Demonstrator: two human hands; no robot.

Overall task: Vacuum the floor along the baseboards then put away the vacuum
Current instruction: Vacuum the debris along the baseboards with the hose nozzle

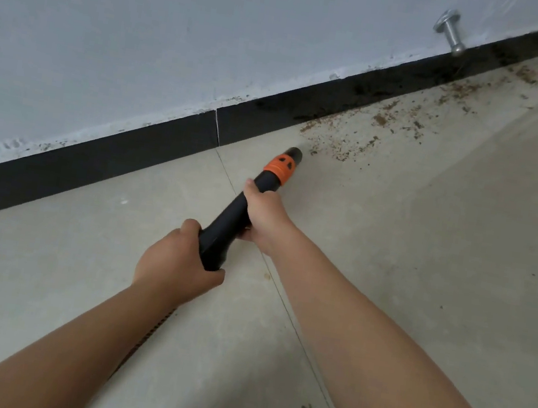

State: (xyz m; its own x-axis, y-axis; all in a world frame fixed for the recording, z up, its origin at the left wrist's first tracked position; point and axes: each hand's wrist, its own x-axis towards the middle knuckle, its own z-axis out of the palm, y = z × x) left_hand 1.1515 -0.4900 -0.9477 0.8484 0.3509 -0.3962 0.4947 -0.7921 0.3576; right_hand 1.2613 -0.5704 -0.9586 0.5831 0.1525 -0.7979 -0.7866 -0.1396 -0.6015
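The floor (425,260) spreads under and around both hands: pale beige tile, smooth and matte, with thin grout lines, one running beneath the right forearm. Beyond the hands rises a flat grey-white wall (180,35), its paint ragged along the lower edge. At its foot a black baseboard (93,162) runs in a straight band, split by a thin vertical joint just ahead of the hands. Brown crumbly dirt (356,140) lies scattered along the baseboard, ahead and to the right of the hands, reaching almost to the nozzle tip. Farther right, a round-headed metal door stop (452,30) juts from the wall just above the baseboard.

The vacuum tube (235,213) is a black, smooth, rigid cylinder, wider at the near end, with a ridged orange collar (280,168) near the far end and a short black nozzle (295,154) past it. Its long axis slants from the left hand up and to the right, pointing at the dirt by the baseboard. The left hand (176,260) wraps its fingers round the thick near end. The right hand (264,213) grips the tube farther forward, just behind the collar, thumb on top. A dark ribbed hose (153,329) trails back beneath the left forearm.
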